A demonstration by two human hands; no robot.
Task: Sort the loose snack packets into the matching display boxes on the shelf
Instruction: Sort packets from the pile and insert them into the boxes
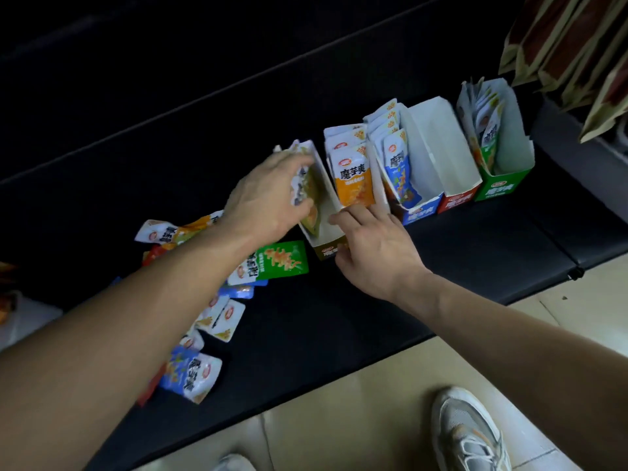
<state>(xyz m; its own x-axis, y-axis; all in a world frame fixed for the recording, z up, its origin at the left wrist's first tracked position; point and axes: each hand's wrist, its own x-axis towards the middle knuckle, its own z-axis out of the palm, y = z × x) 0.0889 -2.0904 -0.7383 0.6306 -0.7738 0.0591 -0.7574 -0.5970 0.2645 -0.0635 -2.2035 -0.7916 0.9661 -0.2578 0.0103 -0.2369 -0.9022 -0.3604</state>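
My left hand [268, 195] grips an olive-yellow snack packet [307, 198] and holds it inside the leftmost display box [331, 249], an olive one. My right hand [377, 249] holds that box's front right corner, fingers on its rim and thumb on its front. To the right stand an orange-packet box [353, 178], a blue box [419, 212], a red box [457, 200] that looks empty, and a green box [503, 188]. Loose packets lie on the dark shelf [339, 317] to the left, among them a green packet [282, 261] and a blue packet [192, 377].
Brown and gold bags [577, 52] hang at the top right above the shelf. The tiled floor [356, 419] runs along the shelf's front edge, with my grey shoe [469, 433] on it. Something orange sits at the far left [8, 300].
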